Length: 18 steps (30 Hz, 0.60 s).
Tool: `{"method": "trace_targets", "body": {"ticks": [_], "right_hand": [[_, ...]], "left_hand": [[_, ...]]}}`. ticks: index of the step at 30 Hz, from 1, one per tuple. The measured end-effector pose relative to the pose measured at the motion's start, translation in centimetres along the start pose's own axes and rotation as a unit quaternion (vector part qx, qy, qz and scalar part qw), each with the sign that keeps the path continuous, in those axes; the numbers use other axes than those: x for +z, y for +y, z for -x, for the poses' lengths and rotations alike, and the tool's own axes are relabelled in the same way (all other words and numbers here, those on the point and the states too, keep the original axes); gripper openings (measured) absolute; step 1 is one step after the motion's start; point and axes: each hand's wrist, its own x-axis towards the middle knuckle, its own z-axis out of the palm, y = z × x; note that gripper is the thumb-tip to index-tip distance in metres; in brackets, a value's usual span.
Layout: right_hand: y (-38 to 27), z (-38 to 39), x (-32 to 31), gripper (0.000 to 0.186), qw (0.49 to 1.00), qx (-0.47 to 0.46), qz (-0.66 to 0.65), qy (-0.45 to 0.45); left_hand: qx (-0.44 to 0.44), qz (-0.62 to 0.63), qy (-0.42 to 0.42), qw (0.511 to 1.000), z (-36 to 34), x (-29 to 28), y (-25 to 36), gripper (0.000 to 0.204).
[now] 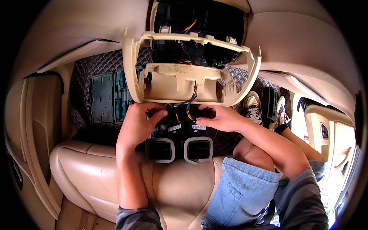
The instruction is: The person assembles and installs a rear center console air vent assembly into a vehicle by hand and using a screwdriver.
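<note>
My left hand (pixel 147 120) is curled at the lower edge of a beige plastic trim frame (pixel 134 74); what its fingers grip is hidden. My right hand (pixel 214 117) pinches a wire connector (pixel 194 120) on a black air-vent unit (pixel 166 130). The unit has two square openings edged with grey foam and white labels, and lies below the frame. A bundle of coloured wires (pixel 190 99) hangs through the frame to the unit. Behind the frame is a dark opening (pixel 197 19) with more wiring.
A dark green tool case with screwdrivers (pixel 100 97) lies on the quilted floor mat at left. A beige leather seat (pixel 88 172) is below. My bent legs (pixel 241 191) and shoes (pixel 253 107) are at right, beside a dark case (pixel 268 107) and an open car door (pixel 329 142).
</note>
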Motion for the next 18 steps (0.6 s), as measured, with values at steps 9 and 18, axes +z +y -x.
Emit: {"method": "trace_targets", "body": {"ticks": [9,18], "right_hand": [[-1.9,-0.3,-0.6,0.061,0.995,-0.056,0.084,-0.028],[-3.5,0.0,-4.3,0.045,0.986,-0.11,-0.116,0.05]], "left_hand": [[0.003,0.038,0.053,0.998,-0.2,0.2,-0.7,0.028],[-0.033,0.299,-0.113,0.947,-0.2,-0.9,-1.7,0.05]]}}
